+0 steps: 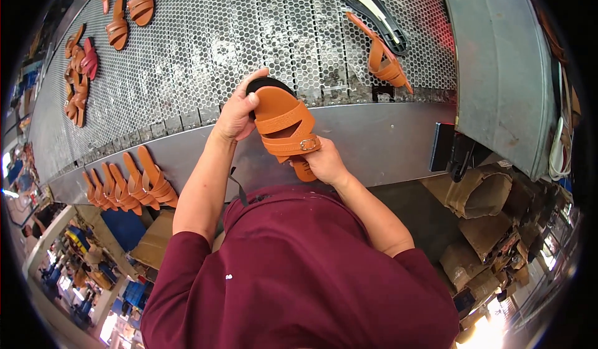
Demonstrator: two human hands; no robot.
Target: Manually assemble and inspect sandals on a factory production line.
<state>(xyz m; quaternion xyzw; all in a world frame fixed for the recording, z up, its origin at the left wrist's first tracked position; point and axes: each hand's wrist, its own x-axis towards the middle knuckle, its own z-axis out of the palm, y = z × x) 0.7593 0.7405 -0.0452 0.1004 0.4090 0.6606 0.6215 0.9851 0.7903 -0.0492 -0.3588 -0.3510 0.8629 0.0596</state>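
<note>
An orange-brown sandal upper [293, 115] with a buckled strap is held in front of me, over the near edge of the mesh belt. A black sole [272, 83] shows behind its front end. My left hand [234, 116] is closed on that end, with the thumb on the upper's edge and the fingers around the sole. On the buckle side, my right hand [328, 162] grips the sandal by its strap; some of those fingers are hidden beneath it. Whether upper and sole are fully aligned, I cannot tell.
The metal mesh belt [249, 31] carries a loose black sole [374, 16], a sandal upper [387, 66] and several brown sandals [117, 28]. More sandals [149, 181] line the metal ledge at left. A grey metal housing [498, 56] bounds the right; cardboard boxes [479, 193] lie below it.
</note>
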